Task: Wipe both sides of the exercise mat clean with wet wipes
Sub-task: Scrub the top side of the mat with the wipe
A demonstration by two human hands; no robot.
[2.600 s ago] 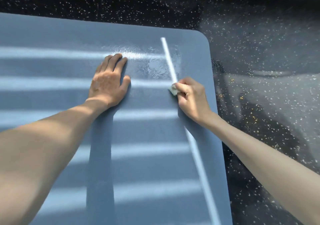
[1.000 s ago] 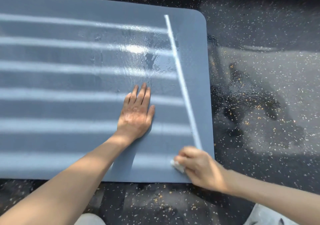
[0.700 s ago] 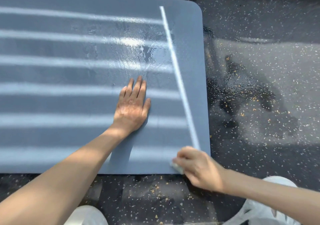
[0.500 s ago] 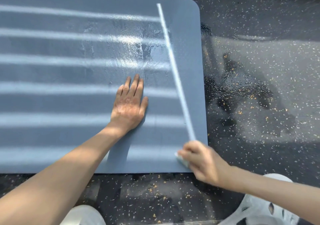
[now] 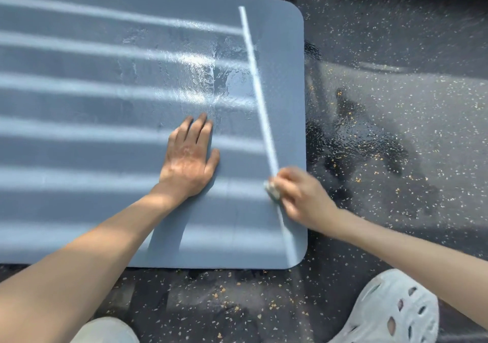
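Exercise mat (image 5: 79, 210) lies flat on the dark speckled floor (image 5: 396, 131), its right end and near edge in view. On it, the right hand (image 5: 301, 197) pinches a small wadded wet wipe (image 5: 272, 190), fingers curled tight around it and pressing it to the surface just beside the pale line (image 5: 260, 91) that runs along the right end. Half a second ago this hand sat at the near edge, close to the corner; now it is a little farther up the line and motion-blurred, so the stroke seems to have turned and headed away from the body again. The left hand (image 5: 188, 163) has kept its place, flat with fingers straight, pinning the mat near the middle. Beyond its fingertips a wet sheen (image 5: 208, 78) glints where the wipe has passed. I judge this face only partly done: the strip right of the line looks dry, and the underside is untouched. A white perforated shoe (image 5: 390, 313) sits near the corner.
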